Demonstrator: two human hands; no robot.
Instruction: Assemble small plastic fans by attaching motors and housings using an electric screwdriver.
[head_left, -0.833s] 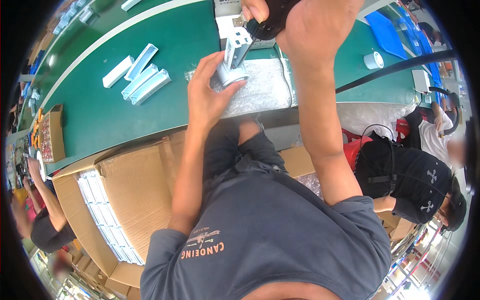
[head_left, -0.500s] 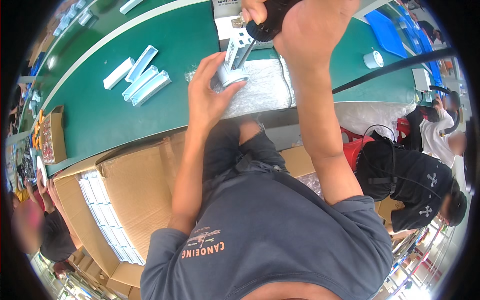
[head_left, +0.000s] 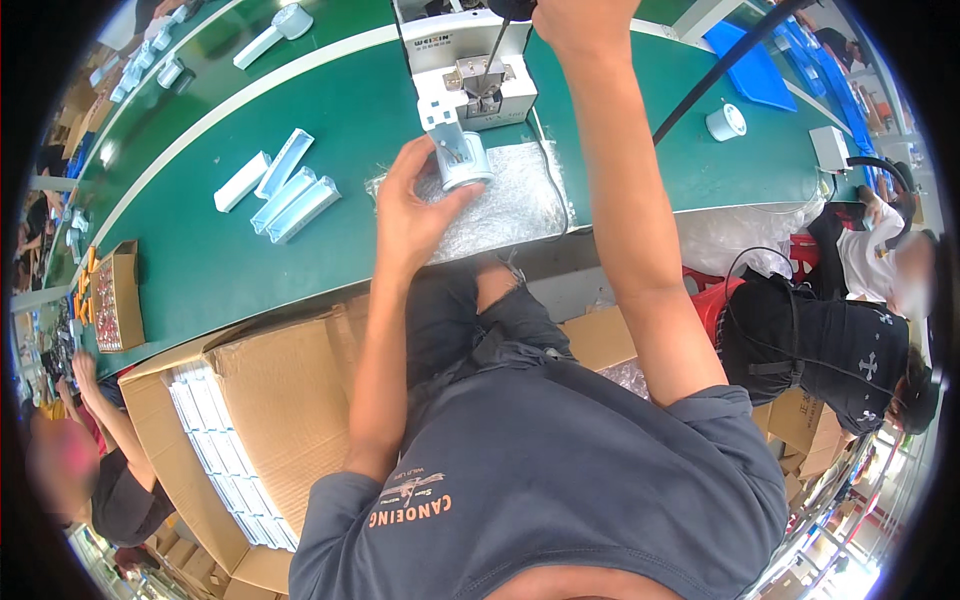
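My left hand (head_left: pixel 410 215) is closed around a pale blue-white plastic part (head_left: pixel 464 168) with a round base and an upright channel. It rests on a bubble-wrap sheet (head_left: pixel 515 205) near the bench's front edge. At the top edge, my right hand (head_left: pixel 590 22) grips a black screwdriver (head_left: pixel 511 8), partly cut off by the picture. Its thin shaft slants down to the metal head of a white bench machine (head_left: pixel 430 60), perhaps a screw feeder. Whether a screw sits on the tip is too small to tell.
Several pale channel pieces (head_left: pixel 300 205) lie on the green bench (head_left: pixel 350 120). A round white part (head_left: pixel 726 122) and a blue tray (head_left: pixel 752 68) are on the right. An open carton (head_left: pixel 285 420) holds stacked parts at my left. People work on both sides.
My right hand has lifted the screwdriver away from the plastic part, up to the white machine. My left hand has lowered the part slightly, tipping it toward upright.
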